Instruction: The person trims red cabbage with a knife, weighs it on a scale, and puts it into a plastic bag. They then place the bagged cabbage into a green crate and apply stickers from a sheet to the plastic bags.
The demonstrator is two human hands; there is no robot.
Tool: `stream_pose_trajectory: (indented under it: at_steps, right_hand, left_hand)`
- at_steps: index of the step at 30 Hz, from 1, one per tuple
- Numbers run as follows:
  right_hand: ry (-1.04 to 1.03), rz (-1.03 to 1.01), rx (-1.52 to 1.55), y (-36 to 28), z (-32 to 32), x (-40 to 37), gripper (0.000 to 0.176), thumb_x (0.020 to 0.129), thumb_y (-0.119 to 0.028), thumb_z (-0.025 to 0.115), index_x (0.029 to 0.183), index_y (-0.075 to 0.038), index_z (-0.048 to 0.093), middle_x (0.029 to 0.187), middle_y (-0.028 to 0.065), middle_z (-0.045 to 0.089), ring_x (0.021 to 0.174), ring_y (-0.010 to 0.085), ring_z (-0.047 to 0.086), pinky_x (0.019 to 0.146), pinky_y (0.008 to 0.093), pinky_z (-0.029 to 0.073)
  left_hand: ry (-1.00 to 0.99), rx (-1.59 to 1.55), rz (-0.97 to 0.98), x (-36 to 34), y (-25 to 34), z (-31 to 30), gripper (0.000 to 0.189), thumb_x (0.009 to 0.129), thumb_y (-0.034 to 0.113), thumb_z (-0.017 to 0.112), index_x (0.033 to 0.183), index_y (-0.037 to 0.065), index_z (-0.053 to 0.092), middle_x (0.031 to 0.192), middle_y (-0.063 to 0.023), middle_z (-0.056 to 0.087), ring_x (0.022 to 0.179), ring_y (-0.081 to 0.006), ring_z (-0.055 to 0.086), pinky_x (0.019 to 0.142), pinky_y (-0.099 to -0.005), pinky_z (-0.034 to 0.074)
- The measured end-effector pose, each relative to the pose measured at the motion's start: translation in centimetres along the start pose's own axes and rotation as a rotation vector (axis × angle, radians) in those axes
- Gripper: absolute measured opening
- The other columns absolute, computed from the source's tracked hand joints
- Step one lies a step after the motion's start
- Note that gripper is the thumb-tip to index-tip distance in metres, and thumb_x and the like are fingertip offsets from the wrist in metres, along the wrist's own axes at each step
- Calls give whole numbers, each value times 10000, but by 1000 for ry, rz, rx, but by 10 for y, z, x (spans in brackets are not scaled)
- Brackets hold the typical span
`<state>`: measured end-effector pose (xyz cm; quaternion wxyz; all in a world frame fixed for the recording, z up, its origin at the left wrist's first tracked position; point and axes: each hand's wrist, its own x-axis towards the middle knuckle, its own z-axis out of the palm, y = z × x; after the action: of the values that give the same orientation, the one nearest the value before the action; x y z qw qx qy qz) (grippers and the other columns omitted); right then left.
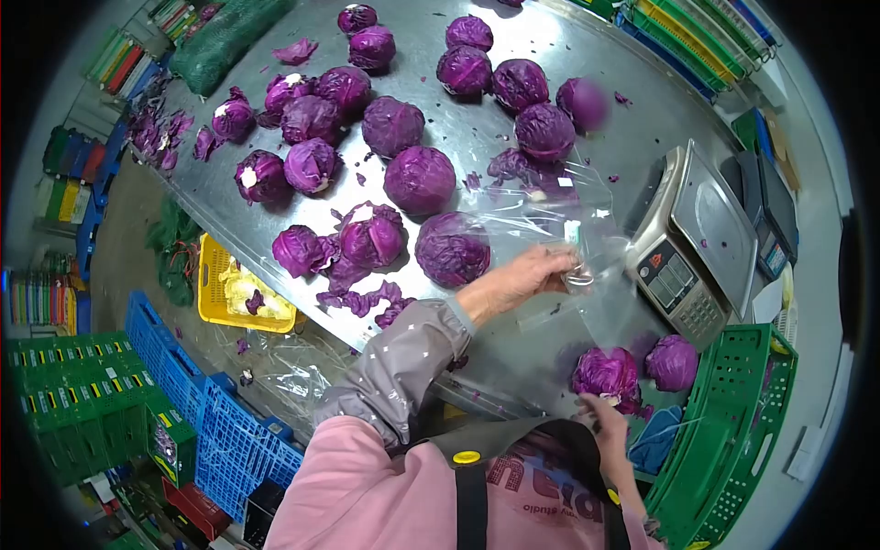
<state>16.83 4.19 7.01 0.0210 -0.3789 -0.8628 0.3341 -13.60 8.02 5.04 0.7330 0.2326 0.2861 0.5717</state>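
Observation:
My left hand (pixel 536 273) pinches a clear plastic bag (pixel 596 316) above the steel table (pixel 495 344). The thin film spreads up and to the right of the fingers. My right hand (pixel 607 423) is low, by the table's near edge, with its fingers partly extended and apart. Just above its fingertips sits a trimmed red cabbage (pixel 607 374); whether they touch is unclear. Another red cabbage (pixel 672 363) lies to its right. A large red cabbage (pixel 453 250) rests left of my left hand, with many others farther back.
A digital scale (pixel 683 275) stands on the right, above a green crate (pixel 733 440). Loose purple leaves (pixel 367 298) lie along the table's left edge. On the floor are a yellow crate (pixel 213 298) and blue crates (pixel 234 445). A green net sack (pixel 220 46) lies at the far left.

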Motion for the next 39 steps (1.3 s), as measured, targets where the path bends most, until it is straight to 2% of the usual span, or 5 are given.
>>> stream_pose_trajectory:
  at_steps: [5, 9, 17, 27, 39]
  right_hand:
    - [387, -173, -153, -33, -47, 56, 396, 623, -68, 690, 999, -50, 564, 1006, 122, 573, 922, 311, 542, 806, 364, 432]
    - [33, -167, -381, -17, -22, 64, 500, 586, -273, 717, 1031, -113, 556, 1144, 81, 479, 1114, 310, 410, 934, 472, 295]
    - [270, 232, -298, 24, -41, 41, 518, 612, -183, 718, 1089, -116, 529, 1218, 153, 420, 1073, 349, 450, 899, 402, 391]
    - [271, 328, -84, 65, -64, 31, 567, 652, -97, 680, 1180, -55, 477, 1231, 166, 448, 1175, 306, 404, 993, 359, 305]
    - [265, 272, -150, 48, -67, 48, 561, 651, -100, 670, 1169, -17, 471, 1206, 165, 466, 1158, 301, 418, 986, 355, 310]
  left_hand:
    - [-30, 144, 305, -27, 71, 29, 278, 825, 216, 501, 990, -2, 554, 969, -85, 565, 962, -189, 546, 900, -354, 420]
    - [-495, -187, 300, -19, 82, 22, 347, 762, 251, 535, 942, -46, 538, 934, -148, 554, 970, -325, 534, 914, -466, 398]
    - [456, 397, -71, 32, -3, -30, 177, 859, 181, 496, 921, 18, 471, 712, -86, 563, 508, -174, 585, 438, -281, 466]
    - [941, 1861, 608, -36, 80, -40, 520, 726, 178, 659, 1150, -8, 421, 1089, -210, 484, 1038, -358, 457, 866, -410, 380]
    - [907, 1100, 65, -33, 112, -150, 687, 724, 401, 651, 1223, 16, 376, 1117, -208, 491, 999, -290, 499, 780, -447, 419]
